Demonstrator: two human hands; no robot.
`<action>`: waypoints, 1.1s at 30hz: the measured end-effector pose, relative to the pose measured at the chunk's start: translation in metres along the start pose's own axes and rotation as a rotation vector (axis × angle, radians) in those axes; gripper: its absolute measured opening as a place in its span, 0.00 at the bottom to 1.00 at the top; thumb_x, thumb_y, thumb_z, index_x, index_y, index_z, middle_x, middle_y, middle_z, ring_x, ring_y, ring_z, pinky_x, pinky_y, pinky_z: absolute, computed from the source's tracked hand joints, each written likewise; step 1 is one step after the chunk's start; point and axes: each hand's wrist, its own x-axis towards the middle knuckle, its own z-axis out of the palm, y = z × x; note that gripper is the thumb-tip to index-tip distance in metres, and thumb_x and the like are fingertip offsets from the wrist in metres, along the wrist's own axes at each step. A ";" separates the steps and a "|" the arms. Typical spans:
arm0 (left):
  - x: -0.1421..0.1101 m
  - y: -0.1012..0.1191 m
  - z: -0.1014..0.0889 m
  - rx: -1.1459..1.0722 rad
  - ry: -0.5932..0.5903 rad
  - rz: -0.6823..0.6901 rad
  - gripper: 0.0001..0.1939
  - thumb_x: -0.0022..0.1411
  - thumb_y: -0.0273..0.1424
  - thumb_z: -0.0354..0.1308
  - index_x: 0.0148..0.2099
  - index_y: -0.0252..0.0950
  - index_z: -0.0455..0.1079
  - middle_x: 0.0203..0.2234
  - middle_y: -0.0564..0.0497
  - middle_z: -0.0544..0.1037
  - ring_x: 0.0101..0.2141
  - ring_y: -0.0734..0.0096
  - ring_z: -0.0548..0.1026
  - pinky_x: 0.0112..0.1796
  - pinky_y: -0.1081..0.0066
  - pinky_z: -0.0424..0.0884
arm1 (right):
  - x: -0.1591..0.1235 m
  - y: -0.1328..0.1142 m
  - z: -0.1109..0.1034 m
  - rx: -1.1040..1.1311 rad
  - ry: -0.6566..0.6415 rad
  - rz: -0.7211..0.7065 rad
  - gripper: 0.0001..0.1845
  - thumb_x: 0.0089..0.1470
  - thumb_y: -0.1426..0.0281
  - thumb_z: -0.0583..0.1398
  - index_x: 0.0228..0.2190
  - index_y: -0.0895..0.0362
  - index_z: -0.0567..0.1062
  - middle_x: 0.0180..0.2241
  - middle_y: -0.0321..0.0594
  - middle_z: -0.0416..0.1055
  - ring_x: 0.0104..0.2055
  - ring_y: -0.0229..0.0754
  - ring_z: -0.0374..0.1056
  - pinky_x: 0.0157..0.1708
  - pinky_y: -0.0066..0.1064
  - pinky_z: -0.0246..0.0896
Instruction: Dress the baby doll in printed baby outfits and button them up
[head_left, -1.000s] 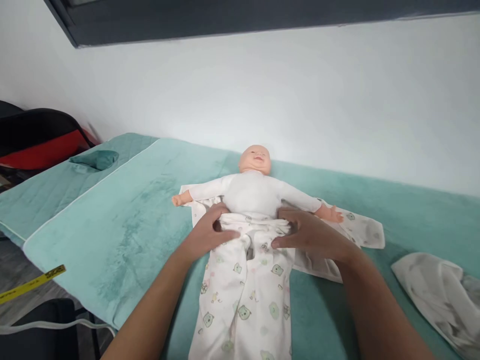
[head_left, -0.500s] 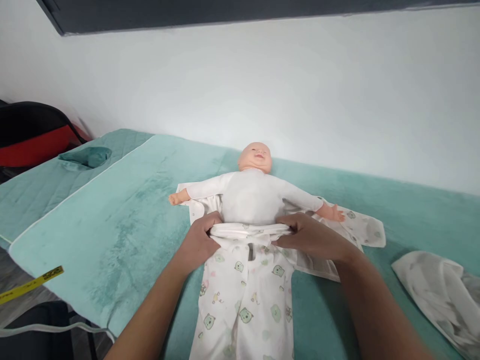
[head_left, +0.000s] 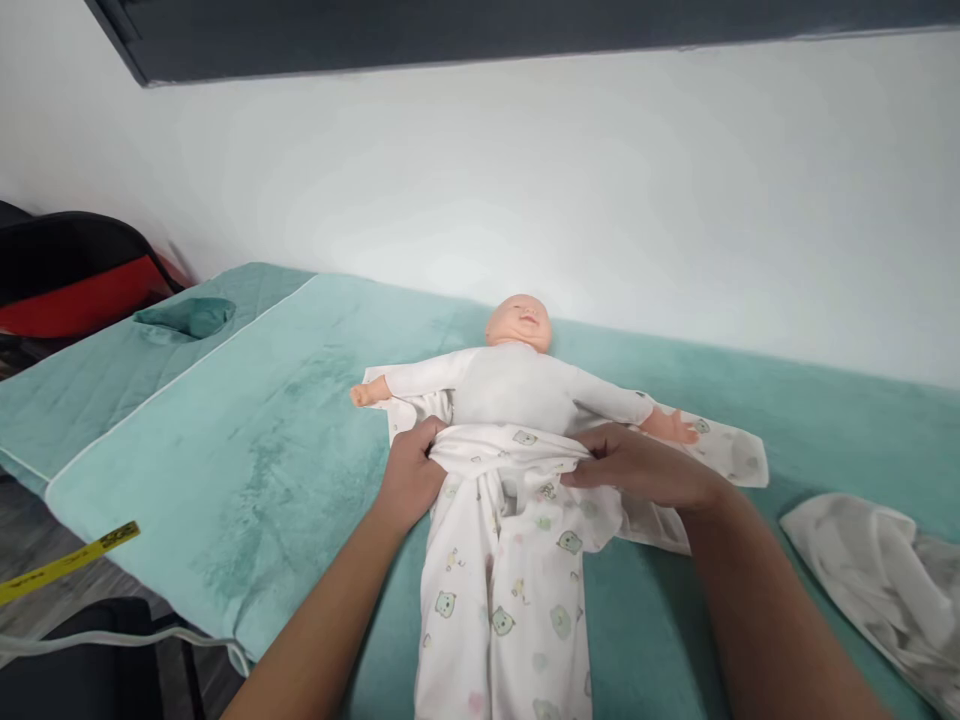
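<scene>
Holding pants' (head_left: 521, 565) edge: left hand (head_left: 411, 475), right hand (head_left: 637, 468) apart.

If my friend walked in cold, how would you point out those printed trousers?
Find the green padded surface against the white wall, then the bald doll lying on it. From its waist, the printed trousers run toward the viewer, with the left hand and right hand holding the waistband. Unlike the printed cloth under its arms, they have two long legs.
</scene>
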 end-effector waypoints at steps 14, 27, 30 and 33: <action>-0.027 0.002 -0.035 -0.288 -0.468 -0.036 0.31 0.47 0.37 0.67 0.54 0.38 0.64 0.46 0.47 0.71 0.46 0.61 0.70 0.45 0.67 0.66 | -0.031 0.016 0.064 0.092 0.346 -0.145 0.24 0.47 0.53 0.65 0.39 0.57 0.74 0.38 0.39 0.74 0.39 0.46 0.68 0.36 0.33 0.62; -0.054 -0.003 -0.023 0.002 -0.060 0.027 0.06 0.47 0.32 0.54 0.25 0.37 0.59 0.20 0.57 0.63 0.27 0.73 0.61 0.29 0.74 0.57 | -0.045 -0.002 0.143 -0.405 0.841 0.175 0.14 0.54 0.58 0.56 0.24 0.53 0.70 0.29 0.44 0.74 0.36 0.48 0.67 0.32 0.33 0.50; -0.058 0.002 -0.025 -0.036 -0.051 -0.002 0.07 0.48 0.32 0.53 0.26 0.37 0.58 0.20 0.58 0.63 0.26 0.74 0.61 0.28 0.75 0.58 | -0.048 -0.007 0.140 -0.305 0.807 0.158 0.13 0.55 0.61 0.54 0.24 0.54 0.68 0.29 0.42 0.74 0.36 0.47 0.67 0.32 0.33 0.52; -0.065 0.011 -0.032 -0.064 -0.091 0.003 0.08 0.48 0.33 0.56 0.29 0.36 0.62 0.23 0.57 0.65 0.27 0.73 0.63 0.29 0.74 0.59 | -0.054 -0.008 0.137 -0.285 0.758 0.134 0.13 0.55 0.60 0.54 0.25 0.54 0.68 0.28 0.39 0.73 0.36 0.45 0.66 0.33 0.32 0.55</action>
